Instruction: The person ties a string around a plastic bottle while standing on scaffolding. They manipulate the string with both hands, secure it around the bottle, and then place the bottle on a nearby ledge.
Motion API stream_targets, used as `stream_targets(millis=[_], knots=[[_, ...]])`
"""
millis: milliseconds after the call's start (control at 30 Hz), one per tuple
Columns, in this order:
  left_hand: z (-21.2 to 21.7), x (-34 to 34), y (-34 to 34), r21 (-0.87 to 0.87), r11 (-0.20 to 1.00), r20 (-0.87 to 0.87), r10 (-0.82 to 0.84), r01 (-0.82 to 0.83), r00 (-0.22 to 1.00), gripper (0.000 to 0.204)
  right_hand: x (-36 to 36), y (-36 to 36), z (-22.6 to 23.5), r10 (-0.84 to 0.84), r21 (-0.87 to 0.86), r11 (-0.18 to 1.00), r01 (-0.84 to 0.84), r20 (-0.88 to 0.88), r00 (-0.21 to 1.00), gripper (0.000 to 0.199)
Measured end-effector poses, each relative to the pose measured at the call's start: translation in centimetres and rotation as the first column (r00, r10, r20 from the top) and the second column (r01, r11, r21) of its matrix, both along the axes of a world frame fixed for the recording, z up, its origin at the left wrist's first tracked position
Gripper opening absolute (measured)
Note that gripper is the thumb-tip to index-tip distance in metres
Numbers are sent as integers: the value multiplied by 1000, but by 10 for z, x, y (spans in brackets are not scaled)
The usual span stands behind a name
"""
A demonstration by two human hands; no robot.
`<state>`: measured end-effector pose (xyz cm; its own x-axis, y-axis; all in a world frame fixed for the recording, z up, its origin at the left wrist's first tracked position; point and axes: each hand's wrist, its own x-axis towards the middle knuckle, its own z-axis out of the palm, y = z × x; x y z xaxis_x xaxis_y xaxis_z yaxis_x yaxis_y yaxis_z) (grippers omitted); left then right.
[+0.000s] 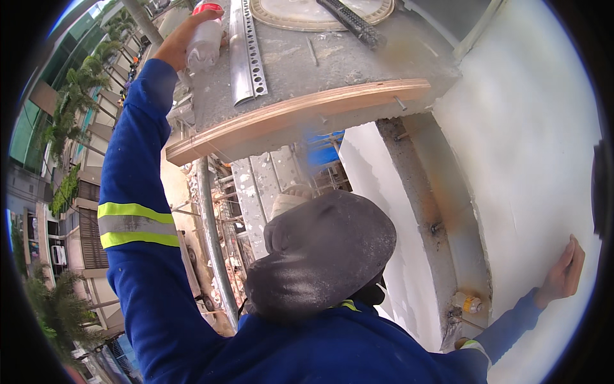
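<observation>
At the upper left my left hand [180,40] is wrapped round a clear plastic bottle [203,50] with red at its top. The bottle is over the left edge of a grey concrete ledge. Just right of it lies a shiny metal strip [242,54] with a row of holes along one side. At the far right my right hand [564,270] is against or close to the smooth white wall [524,160]. Its fingers are stretched out, with nothing visible in them; whether the palm touches the wall I cannot tell.
A wooden batten [300,116] with protruding nails edges the ledge. Beyond lie a round pale lid [281,14] and a black textured handle [352,24]. Below are scaffold planks [256,192], a metal pole [214,243] and my raised knee [326,249]. A yellow-marked bottle [470,303] is near the concrete beam.
</observation>
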<state>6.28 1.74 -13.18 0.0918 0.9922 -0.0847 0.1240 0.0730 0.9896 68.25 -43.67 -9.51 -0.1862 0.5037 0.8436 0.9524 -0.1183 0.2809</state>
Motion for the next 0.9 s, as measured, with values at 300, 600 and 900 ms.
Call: stream_targets(millis=[300, 600, 900], knots=[[8, -13, 2, 202, 975, 108, -113, 89, 988, 61, -154, 135, 20, 382, -62, 887, -459, -460, 801, 20], [38, 17, 25, 330, 940, 337, -29, -89, 941, 54, -413, 391, 9, 4, 128, 42, -991, -992, -128, 78], [68, 23, 22, 267, 964, 21, -9, 3, 1000, 74, -447, 450, 2, -52, 183, 87, -979, -981, -188, 53]])
